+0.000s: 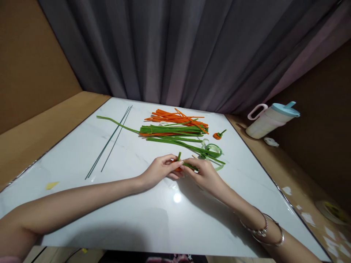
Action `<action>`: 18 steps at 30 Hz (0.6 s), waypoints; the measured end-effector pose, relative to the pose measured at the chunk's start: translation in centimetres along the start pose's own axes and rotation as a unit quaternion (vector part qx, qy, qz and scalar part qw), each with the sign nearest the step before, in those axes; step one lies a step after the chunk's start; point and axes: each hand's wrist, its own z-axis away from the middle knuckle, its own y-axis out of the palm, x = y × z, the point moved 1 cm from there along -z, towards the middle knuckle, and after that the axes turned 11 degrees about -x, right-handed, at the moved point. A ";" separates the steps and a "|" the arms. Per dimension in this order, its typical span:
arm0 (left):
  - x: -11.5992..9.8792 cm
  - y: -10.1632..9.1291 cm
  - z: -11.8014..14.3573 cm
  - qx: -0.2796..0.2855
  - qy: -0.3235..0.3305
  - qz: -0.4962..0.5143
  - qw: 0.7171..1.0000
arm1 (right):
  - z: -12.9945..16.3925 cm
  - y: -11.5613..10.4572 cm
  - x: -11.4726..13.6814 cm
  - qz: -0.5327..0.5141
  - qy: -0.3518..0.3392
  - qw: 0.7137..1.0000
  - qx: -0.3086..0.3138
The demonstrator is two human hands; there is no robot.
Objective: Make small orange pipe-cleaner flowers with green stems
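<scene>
Small round orange chenille piece (178, 169): gripped by left hand (160, 170), green stub (179, 156) pointing far; right hand (206, 174), adjacent right, pinches green fuzzy strand (192, 167).

A partly hidden orange piece (178, 169) with an upright green stem (179, 156) is held between left hand (161, 168) and right hand (206, 172).

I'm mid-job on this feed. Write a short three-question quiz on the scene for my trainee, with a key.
1. True or false: the left hand and right hand meet at a small orange-and-green piece.
2. Which lie to the left of the orange heap?
A) thin dark rods
B) lidded cup
C) green ribbon coil
3. Fill in: the bracelets are worn on the person's ____ arm.

Key: 1. True. 2. A. 3. right.
</scene>
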 end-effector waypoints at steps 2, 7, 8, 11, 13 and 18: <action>0.0 -0.1 0.0 -0.004 0.012 -0.008 1.000 | 0.1 -0.1 0.0 -0.021 0.013 1.000 -0.001; 0.1 -0.3 -0.1 -0.003 0.016 -0.025 1.000 | 0.6 -0.2 -0.3 -0.007 -0.054 0.998 -0.045; 0.1 -0.3 -0.1 -0.004 0.012 -0.026 1.000 | 0.7 -0.1 -0.5 0.001 -0.085 0.995 -0.046; -0.1 -0.3 -0.1 -0.005 -0.002 -0.015 1.000 | 0.9 0.0 -0.8 0.022 -0.140 0.989 -0.035; -0.2 -0.4 -0.2 -0.003 -0.002 -0.005 1.000 | 1.0 0.1 -1.0 0.028 -0.141 0.989 -0.028; -0.2 -0.4 -0.1 0.000 0.023 -0.015 1.000 | 0.7 -0.2 -1.5 0.015 -0.152 0.988 -0.020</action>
